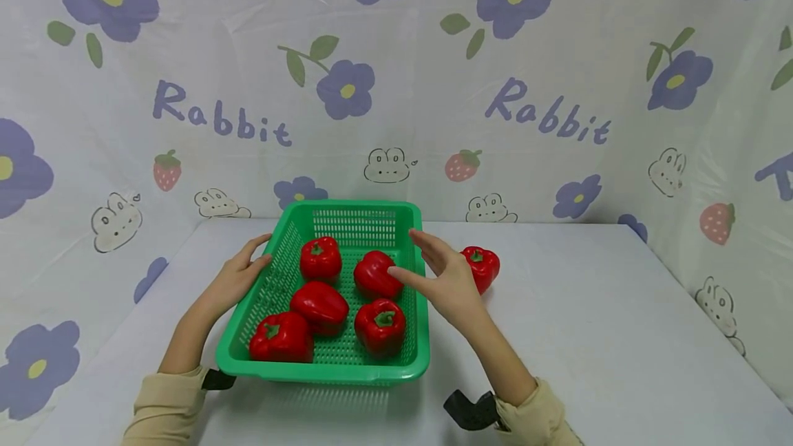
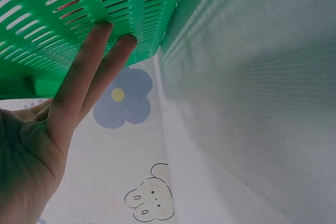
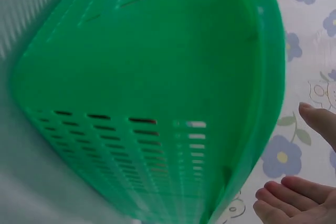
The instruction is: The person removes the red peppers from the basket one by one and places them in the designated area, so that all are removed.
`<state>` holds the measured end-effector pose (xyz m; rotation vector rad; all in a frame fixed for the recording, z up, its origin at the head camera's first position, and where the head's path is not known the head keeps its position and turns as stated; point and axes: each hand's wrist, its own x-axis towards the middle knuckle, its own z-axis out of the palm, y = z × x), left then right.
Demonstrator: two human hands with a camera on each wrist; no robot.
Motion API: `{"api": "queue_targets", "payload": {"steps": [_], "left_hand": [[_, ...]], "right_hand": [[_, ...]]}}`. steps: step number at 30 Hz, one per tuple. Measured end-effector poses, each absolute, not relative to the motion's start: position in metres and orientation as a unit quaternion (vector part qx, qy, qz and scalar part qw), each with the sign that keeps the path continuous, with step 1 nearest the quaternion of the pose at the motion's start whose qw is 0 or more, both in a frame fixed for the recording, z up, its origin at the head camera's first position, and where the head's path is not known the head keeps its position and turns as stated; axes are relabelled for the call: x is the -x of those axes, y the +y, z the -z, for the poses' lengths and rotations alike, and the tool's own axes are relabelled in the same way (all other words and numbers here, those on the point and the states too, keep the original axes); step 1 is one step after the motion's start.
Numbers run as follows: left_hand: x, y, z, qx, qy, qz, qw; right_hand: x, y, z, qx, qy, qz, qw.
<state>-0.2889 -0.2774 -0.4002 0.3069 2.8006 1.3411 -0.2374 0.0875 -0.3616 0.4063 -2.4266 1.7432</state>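
Observation:
A green plastic basket (image 1: 328, 372) with slotted walls holds several red bell peppers, among them one (image 1: 321, 260) at the back and one (image 1: 381, 327) at the front right. My left hand (image 1: 238, 277) is at the basket's left side; in the left wrist view its straight fingers (image 2: 86, 69) touch the slotted wall from outside. Over the right rim hovers my right hand (image 1: 449, 288), thumb and fingers spread apart with nothing between them. Its thumb tip overlaps a bell pepper (image 1: 374, 275) in the head view. Another bell pepper (image 1: 482, 267) lies outside, partly hidden behind this hand.
The basket stands on a white table (image 1: 595, 322) that reaches to a patterned cloth (image 1: 396, 74) at the back and sides. Black wrist mounts (image 1: 472, 410) show by both beige sleeves (image 1: 539, 415).

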Motion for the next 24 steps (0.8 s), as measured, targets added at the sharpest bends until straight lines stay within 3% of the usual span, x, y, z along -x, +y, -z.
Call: {"api": "queue_targets", "payload": {"steps": [24], "left_hand": [[0.289, -0.277, 0.404, -0.096, 0.898, -0.429, 0.006]], "right_hand": [[0.223, 0.039, 0.363, -0.194, -0.785, -0.586, -0.048]]}}
